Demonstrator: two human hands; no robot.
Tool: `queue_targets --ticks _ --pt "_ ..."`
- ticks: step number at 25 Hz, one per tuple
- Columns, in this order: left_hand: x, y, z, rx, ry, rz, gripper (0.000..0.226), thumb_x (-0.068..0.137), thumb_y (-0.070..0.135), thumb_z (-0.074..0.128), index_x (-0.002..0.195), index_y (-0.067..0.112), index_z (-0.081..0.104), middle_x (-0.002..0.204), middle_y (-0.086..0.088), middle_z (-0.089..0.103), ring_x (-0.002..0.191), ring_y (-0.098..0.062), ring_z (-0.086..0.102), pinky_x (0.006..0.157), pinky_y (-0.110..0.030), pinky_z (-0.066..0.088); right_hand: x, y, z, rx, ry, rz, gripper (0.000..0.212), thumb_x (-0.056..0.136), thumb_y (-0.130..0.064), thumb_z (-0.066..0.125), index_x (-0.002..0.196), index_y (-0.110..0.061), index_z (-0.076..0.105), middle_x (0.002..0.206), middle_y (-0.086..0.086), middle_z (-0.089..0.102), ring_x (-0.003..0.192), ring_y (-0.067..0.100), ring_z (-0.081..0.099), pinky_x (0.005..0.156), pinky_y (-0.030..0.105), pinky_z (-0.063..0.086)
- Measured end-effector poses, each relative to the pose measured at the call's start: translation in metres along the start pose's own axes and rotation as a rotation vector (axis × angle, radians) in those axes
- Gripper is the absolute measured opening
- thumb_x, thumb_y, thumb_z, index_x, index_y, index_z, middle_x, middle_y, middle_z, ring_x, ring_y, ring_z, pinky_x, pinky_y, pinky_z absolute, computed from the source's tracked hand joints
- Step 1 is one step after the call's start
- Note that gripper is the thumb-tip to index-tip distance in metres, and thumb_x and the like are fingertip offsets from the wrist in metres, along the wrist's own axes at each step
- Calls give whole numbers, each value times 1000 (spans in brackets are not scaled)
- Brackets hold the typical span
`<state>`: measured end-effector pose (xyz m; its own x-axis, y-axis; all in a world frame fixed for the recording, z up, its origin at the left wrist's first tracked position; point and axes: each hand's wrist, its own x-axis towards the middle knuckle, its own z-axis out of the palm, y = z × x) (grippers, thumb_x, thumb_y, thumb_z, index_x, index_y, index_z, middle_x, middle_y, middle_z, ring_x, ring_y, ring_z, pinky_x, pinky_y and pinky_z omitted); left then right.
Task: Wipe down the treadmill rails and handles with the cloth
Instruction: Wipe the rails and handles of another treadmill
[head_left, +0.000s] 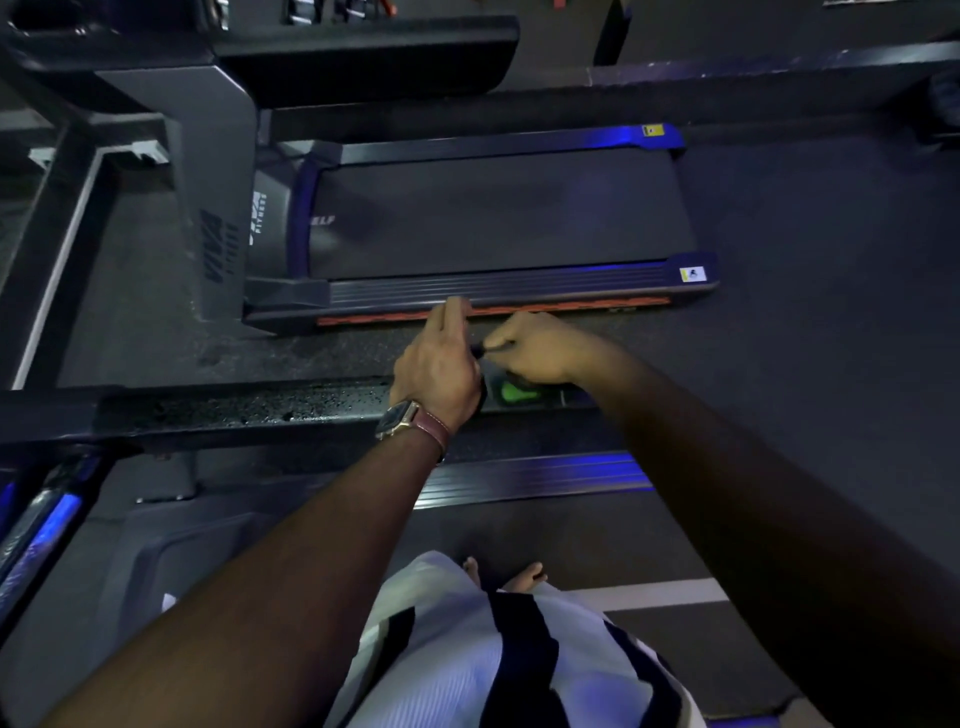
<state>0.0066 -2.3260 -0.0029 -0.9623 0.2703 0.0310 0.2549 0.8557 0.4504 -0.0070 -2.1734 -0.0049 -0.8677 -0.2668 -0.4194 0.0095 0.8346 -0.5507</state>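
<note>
Left hand (439, 371), brown-strapped wristwatch (410, 423) on wrist: fingers straight, above wet black handrail (249, 408). Right hand (530, 348): curled, pinching small dark item, identity indeterminable. Green cloth (511, 391): on handrail, beneath right hand.

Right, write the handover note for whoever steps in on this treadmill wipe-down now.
Left hand: over the handrail, fingers stretched forward; whether its grip holds anything is hidden.
Right hand: curled, pinching a small dark item beside the left hand; cannot tell if it is the cloth.
A green patch shows on the handrail between the hands.
Done: unclear. Droplets sit on the handrail's left stretch, so it looks wet, not wiped dry.
Left: probably that stretch, then the other rails and handles.
</note>
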Motion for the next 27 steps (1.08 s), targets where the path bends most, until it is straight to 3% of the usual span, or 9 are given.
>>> queue_targets --ticks 3,5,7,13,15,19,22,24,27 --pt "0 1 2 7 10 20 19 94 13 41 111 15 47 107 -6 63 83 -36 61 58 -36 34 -52 14 24 -210 365 33 33 93 -47 52 121 -32 61 117 3 66 108 25 60 95 42 46" --pt "2 1 1 42 -5 9 13 99 23 40 107 16 47 99 -7 66 82 -35 62 59 -36 33 -50 -5 52 -455 587 244 33 91 -47 46 116 -28 57 108 9 63 101 32 58 90 48 39" --pt "5 0 1 80 -39 -23 26 102 39 34 104 17 49 95 -10 68 85 -37 64 60 -36 34 -35 -32 63 -389 720 379 34 88 -44 47 116 -27 59 101 9 63 96 33 58 89 47 37" --pt "2 -5 1 143 -213 67 64 93 71 16 106 28 62 98 -9 71 97 -35 64 72 -38 43 -101 11 127 -465 978 69 39 84 -31 69 121 -32 58 114 16 49 101 35 49 85 48 41" --pt "3 -5 1 191 -268 119 71 93 71 11 106 29 67 102 -11 72 101 -35 64 75 -39 45 -100 5 156 -160 1029 145 40 83 -37 70 118 -26 52 112 17 41 100 34 44 86 46 43" --pt "5 -1 4 296 -319 179 65 100 60 15 104 24 69 103 -14 71 101 -37 63 72 -38 44 -54 -47 130 982 1475 585 52 84 -44 69 126 -26 44 120 11 37 114 33 43 104 39 38" --pt "7 -3 7 341 -329 236 56 102 51 20 107 19 67 105 -15 69 100 -37 62 73 -39 46 -31 -68 105 1704 1438 1007 53 88 -53 62 132 -38 37 122 11 41 103 30 51 99 41 46" --pt "12 -5 7 360 -419 247 51 102 48 25 109 18 66 109 -14 69 101 -35 63 73 -37 45 -33 -85 107 1902 1356 936 49 89 -55 58 129 -37 37 127 9 45 101 24 54 97 41 49" --pt "20 -4 7 376 -512 221 46 100 50 33 119 21 63 119 -12 67 108 -34 63 82 -37 47 -38 -78 101 1662 1456 899 37 95 -44 57 123 -26 43 125 11 42 97 25 53 88 27 42"
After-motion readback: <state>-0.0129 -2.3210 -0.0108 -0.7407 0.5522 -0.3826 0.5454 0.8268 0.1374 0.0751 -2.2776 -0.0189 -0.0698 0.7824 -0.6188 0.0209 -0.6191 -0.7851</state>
